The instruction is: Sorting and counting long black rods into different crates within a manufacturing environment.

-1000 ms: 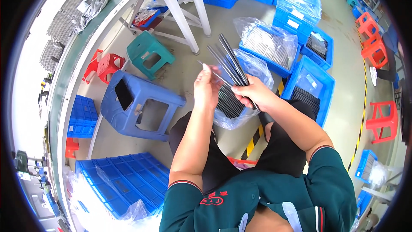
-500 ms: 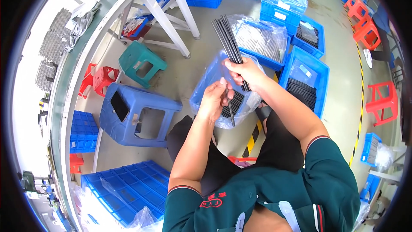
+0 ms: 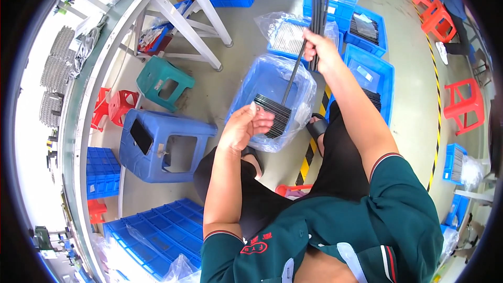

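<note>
My right hand is closed round a bundle of thin black rods, held upright above the far right side of a blue bin. A single black rod slants down and left from the thumb side of that hand into the bin. My left hand is open, palm up with fingers apart, over the near left edge of the blue bin. Clear plastic lines this bin, and a row of black rods lies inside it, beside my left fingertips.
Blue crates of rods stand to the right and beyond. A blue stool with a phone on it and a green stool are at left. Blue crates lie near left. Yellow-black tape marks the floor.
My right hand has moved right with the bundle, which now stands more upright. The left hand has let go of the single rod, dropped lower left and opened. The single rod now hangs from my right hand.
</note>
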`<action>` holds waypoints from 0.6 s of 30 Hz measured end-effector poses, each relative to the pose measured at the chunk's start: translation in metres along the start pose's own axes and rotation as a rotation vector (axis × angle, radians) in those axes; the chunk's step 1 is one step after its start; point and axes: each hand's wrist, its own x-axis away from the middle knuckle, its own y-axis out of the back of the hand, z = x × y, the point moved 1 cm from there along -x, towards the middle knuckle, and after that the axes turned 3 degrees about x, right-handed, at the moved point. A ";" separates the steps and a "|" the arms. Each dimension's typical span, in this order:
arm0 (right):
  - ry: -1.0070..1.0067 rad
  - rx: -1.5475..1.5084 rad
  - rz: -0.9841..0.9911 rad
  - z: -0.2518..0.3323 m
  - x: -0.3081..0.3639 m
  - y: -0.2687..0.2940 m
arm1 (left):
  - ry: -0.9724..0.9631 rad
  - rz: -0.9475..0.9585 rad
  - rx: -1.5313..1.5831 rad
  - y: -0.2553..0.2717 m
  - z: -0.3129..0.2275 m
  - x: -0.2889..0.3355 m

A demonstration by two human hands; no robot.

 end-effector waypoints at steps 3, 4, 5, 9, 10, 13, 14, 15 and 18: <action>-0.124 0.101 0.123 -0.027 0.029 -0.030 | -0.066 0.064 0.155 -0.009 -0.001 -0.011; -0.095 0.215 0.172 -0.035 0.036 -0.034 | -0.083 0.125 0.197 -0.020 -0.001 -0.017; -0.083 0.308 0.170 -0.044 0.047 -0.046 | -0.105 0.172 0.236 -0.025 -0.001 -0.019; -0.088 0.465 0.247 -0.064 0.061 -0.063 | -0.055 0.169 0.136 -0.023 0.007 -0.025; -0.087 0.505 0.285 -0.065 0.062 -0.066 | -0.019 0.189 0.084 -0.022 0.007 -0.024; 0.065 0.812 0.332 -0.066 0.066 -0.073 | 0.043 0.138 0.024 -0.020 0.008 -0.020; 0.038 0.823 0.345 -0.065 0.068 -0.072 | 0.057 0.087 0.024 -0.019 0.005 -0.018; 0.011 0.836 0.359 -0.064 0.070 -0.071 | 0.010 0.020 -0.009 -0.015 0.003 -0.018; 0.168 1.027 0.421 -0.062 0.075 -0.069 | -0.194 -0.211 -0.053 0.007 -0.007 -0.015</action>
